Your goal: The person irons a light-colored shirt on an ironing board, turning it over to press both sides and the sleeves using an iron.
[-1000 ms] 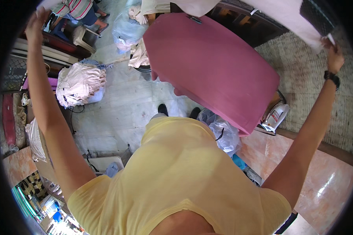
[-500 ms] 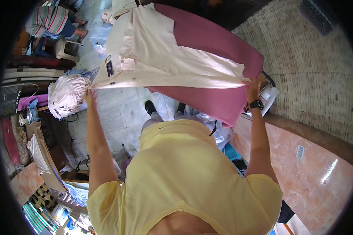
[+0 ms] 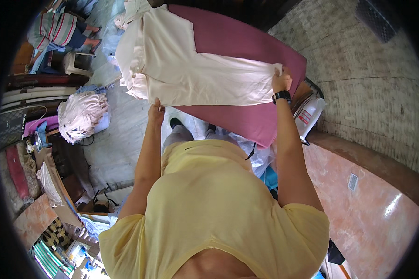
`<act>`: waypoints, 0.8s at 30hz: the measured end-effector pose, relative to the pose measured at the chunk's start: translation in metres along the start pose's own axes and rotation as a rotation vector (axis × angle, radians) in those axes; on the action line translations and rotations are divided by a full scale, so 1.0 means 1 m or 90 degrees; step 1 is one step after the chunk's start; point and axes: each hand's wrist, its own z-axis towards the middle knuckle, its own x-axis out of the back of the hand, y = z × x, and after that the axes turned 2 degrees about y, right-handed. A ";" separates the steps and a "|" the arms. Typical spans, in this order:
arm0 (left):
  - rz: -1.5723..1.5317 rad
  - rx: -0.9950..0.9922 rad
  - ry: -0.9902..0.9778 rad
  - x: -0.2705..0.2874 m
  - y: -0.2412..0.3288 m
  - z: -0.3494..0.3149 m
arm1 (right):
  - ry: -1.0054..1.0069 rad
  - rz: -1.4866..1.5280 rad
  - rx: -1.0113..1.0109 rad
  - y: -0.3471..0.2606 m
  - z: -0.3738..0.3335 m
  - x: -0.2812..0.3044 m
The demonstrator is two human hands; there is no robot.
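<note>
A cream garment [image 3: 181, 69] lies spread over a dusky-red padded board [image 3: 246, 37], probably an ironing board. One long tapering part of it, a leg or a sleeve, stretches to the right. Its left end is bunched in folds and overhangs the board. My left hand [image 3: 156, 110] pinches the near edge, just off the board's near side. With its fingers closed on the narrow right end, my right hand [image 3: 282, 81] wears a dark watch [image 3: 281, 96] at the wrist. Whether the garment is trousers or a shirt, I cannot tell.
A heap of pale cloth [image 3: 81, 114] sits at the left. Beyond the board's right end stands a white iron-like object [image 3: 309, 114]. A pinkish marbled panel [image 3: 358, 176] runs along the right. Another person [image 3: 63, 30] in striped clothing is at the far left, near a white stool [image 3: 77, 63].
My left hand has moved right and inward, keeping the near edge. The garment's left end has folded in and its dark tag is now hidden. My right hand has shifted slightly left and away from me.
</note>
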 end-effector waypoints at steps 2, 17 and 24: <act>0.076 -0.118 0.038 0.016 -0.004 0.001 | 0.086 -0.089 0.035 -0.014 -0.006 0.002; 1.021 -0.857 -0.398 -0.249 -0.047 -0.099 | 0.378 -0.594 -0.106 0.043 -0.054 0.127; 0.929 -0.863 -0.641 -0.288 -0.075 -0.093 | 0.105 -0.006 -0.272 0.130 -0.038 0.167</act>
